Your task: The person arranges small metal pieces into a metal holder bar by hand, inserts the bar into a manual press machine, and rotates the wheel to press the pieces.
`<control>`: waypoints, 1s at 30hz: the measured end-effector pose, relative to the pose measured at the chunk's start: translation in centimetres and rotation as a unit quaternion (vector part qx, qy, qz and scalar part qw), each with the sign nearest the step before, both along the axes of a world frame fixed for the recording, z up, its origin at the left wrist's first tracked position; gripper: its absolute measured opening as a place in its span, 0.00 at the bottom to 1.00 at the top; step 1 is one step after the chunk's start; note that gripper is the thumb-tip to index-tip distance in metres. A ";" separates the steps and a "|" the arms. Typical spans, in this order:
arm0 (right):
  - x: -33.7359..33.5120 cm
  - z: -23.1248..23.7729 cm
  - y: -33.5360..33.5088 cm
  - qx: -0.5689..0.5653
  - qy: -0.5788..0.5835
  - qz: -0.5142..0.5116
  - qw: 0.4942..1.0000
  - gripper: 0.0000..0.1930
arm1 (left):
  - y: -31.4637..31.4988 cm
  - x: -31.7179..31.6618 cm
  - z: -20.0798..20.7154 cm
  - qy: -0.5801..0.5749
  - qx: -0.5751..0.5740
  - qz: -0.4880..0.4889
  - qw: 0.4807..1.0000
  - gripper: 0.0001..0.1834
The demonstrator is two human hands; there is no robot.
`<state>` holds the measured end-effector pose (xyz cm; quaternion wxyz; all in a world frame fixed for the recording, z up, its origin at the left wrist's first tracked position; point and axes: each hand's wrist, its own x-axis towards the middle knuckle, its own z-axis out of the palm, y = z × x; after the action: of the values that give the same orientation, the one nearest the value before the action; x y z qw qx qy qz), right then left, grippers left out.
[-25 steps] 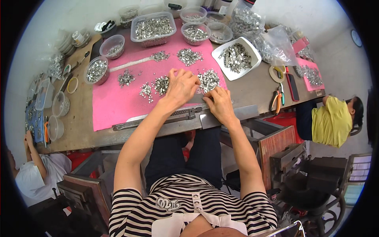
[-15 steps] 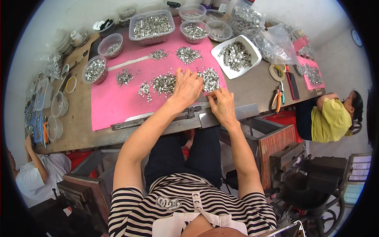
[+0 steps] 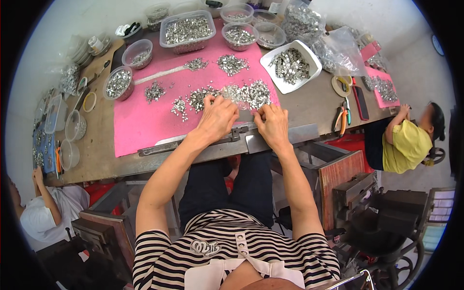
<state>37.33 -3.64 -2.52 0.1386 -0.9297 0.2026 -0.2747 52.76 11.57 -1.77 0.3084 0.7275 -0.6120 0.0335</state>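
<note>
My left hand (image 3: 217, 116) is over the pink mat (image 3: 145, 121), its fingers curled together at the near edge of a pile of small silvery metal pieces (image 3: 199, 98). To its right my right hand (image 3: 272, 124) is closed, thumb against fingers, just below a brighter pile of metal pieces (image 3: 256, 94). Whatever the fingertips hold is too small or hidden to make out. Loose pieces lie between these two piles. Smaller heaps (image 3: 154, 92) lie farther left and back. Close to both hands, a metal bar fixture (image 3: 193, 143) runs along the table's front edge.
Behind the mat's piles stand a large clear tub (image 3: 187, 46) and several round tubs of metal pieces. A white square dish (image 3: 311, 72) is at the right, with pliers (image 3: 344, 121) and a phone (image 3: 360, 103) beyond. Two other people sit at the table's ends.
My left hand has drawn back toward me and slightly left, uncovering pieces between the piles. My right hand has barely moved. The person at the right now reaches toward the table.
</note>
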 end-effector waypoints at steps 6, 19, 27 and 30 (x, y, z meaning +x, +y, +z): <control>-0.6 -0.3 -0.4 -0.030 -0.003 0.033 0.999 0.06 | 1.0 1.1 0.1 0.050 0.008 0.055 0.997 0.02; -1.6 -0.7 0.5 0.044 -0.069 0.094 0.992 0.05 | 0.8 0.1 0.0 -0.022 0.007 0.019 1.000 0.03; -2.1 -0.3 0.4 0.050 -0.081 0.079 0.992 0.03 | 2.9 -1.5 1.0 0.005 -0.062 0.083 0.995 0.03; -1.8 0.0 0.8 0.015 -0.062 0.067 0.996 0.05 | 5.1 -2.3 1.1 0.044 -0.067 0.089 0.993 0.03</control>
<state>35.55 -2.85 -2.52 0.1835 -0.9200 0.1349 -0.3191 50.47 16.71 -0.63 0.3789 0.7573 -0.5273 0.0697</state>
